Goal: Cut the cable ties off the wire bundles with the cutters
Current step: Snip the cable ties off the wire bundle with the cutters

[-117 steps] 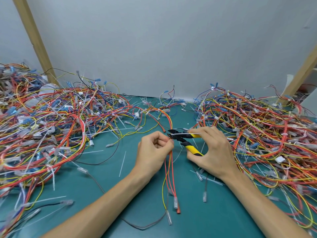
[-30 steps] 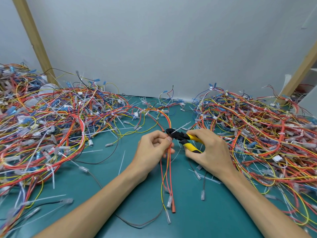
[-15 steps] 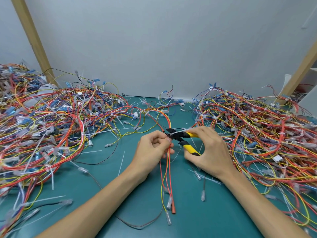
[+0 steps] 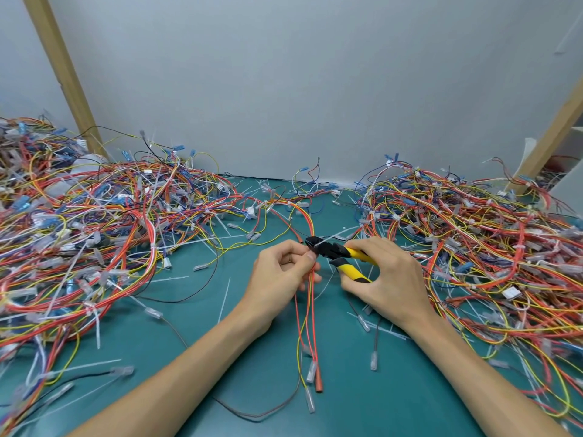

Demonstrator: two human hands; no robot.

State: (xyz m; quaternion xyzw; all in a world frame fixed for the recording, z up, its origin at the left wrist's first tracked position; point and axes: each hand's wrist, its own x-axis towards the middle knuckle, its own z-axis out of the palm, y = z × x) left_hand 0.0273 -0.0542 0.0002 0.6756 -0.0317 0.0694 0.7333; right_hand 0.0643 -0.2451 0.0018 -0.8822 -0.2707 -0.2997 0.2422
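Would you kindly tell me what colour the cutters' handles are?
Yellow with black sections; the cutters' handles show best in the head view.

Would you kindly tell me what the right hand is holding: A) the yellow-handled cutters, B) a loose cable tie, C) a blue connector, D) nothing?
A: the right hand grips the yellow-handled cutters, their black head at the red wires that the left hand pinches.

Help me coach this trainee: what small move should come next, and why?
Probably squeeze the cutters shut with the right hand: their head sits at the white cable tie, handles spread, while the left hand pinches the wire bundle beside it.
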